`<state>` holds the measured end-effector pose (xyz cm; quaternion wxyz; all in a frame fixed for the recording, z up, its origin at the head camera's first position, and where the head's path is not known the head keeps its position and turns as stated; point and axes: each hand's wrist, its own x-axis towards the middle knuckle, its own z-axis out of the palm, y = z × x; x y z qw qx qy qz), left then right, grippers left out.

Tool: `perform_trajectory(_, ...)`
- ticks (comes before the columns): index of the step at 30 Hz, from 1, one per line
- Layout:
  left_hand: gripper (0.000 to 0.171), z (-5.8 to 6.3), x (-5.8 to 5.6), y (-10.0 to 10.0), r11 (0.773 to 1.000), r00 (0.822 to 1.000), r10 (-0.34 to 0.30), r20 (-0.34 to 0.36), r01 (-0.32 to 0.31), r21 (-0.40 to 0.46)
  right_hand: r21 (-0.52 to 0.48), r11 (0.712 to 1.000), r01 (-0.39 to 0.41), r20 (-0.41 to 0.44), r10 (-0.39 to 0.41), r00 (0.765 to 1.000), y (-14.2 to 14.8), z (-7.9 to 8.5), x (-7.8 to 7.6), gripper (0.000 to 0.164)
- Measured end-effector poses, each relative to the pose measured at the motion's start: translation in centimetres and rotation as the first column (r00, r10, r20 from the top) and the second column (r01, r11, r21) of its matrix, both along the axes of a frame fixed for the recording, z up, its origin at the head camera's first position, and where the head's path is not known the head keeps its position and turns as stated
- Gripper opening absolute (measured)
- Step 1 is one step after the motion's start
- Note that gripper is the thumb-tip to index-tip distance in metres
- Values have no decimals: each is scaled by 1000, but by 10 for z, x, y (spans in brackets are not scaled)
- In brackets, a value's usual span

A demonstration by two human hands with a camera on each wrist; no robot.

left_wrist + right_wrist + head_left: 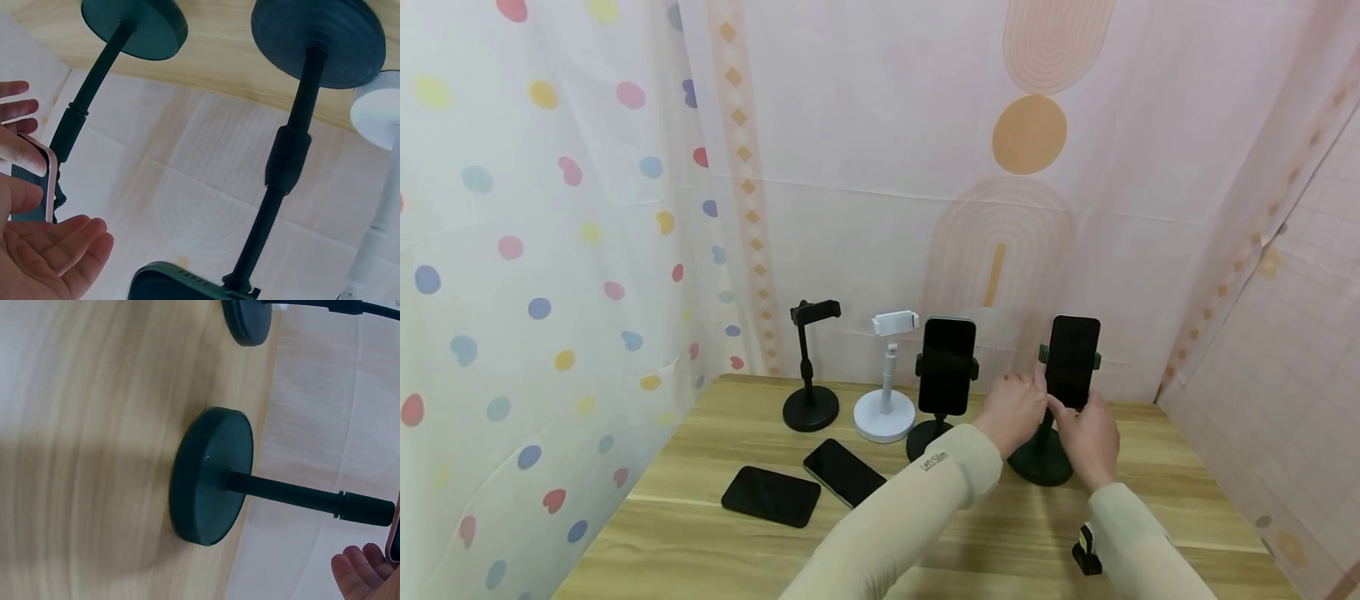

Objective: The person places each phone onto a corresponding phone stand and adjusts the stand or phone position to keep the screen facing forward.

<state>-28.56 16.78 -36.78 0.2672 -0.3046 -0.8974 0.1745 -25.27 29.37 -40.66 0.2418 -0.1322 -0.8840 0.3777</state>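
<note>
A black-screened smartphone (1072, 360) with a pinkish edge stands upright in the clamp of a dark green phone stand (215, 478). Both hands meet at its lower end. My left hand (1013, 408) has its thumb on the phone's lower front, its other fingers loosely extended beside the edge in the left wrist view. From the other side, my right hand (1092, 437) lays its thumb on the lower front, with its remaining fingers spread past the phone. Just left of my left hand, a second smartphone (947, 367) is clamped in a black stand (319, 44).
Further left are a white phone stand (885, 415) and a black phone stand (810, 408), both with nothing in their clamps. Two dark smartphones (771, 497) lie flat at the front left. Patterned curtains (850, 150) hang behind and beside the wooden table (677, 492).
</note>
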Motion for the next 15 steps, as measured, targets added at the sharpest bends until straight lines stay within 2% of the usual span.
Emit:
perform_trajectory(4,25,-4,2,-7,1000,996,16,85,-14,-22,77,997,-25,87,18,996,4,-3,5,64)
perform_trajectory(6,20,-6,3,-9,999,986,36,162,-31,-32,103,994,-41,157,24,987,6,-5,7,70)
perform_trajectory(8,17,-9,4,-10,999,977,46,208,-42,-23,116,992,-59,219,32,975,7,-6,10,77)
perform_trajectory(11,14,-15,6,-12,999,964,38,262,-42,9,132,987,-91,285,50,957,10,-9,14,83)
perform_trajectory(15,11,-25,11,-15,999,951,39,307,-36,-16,190,970,-154,340,83,937,12,-13,20,83)
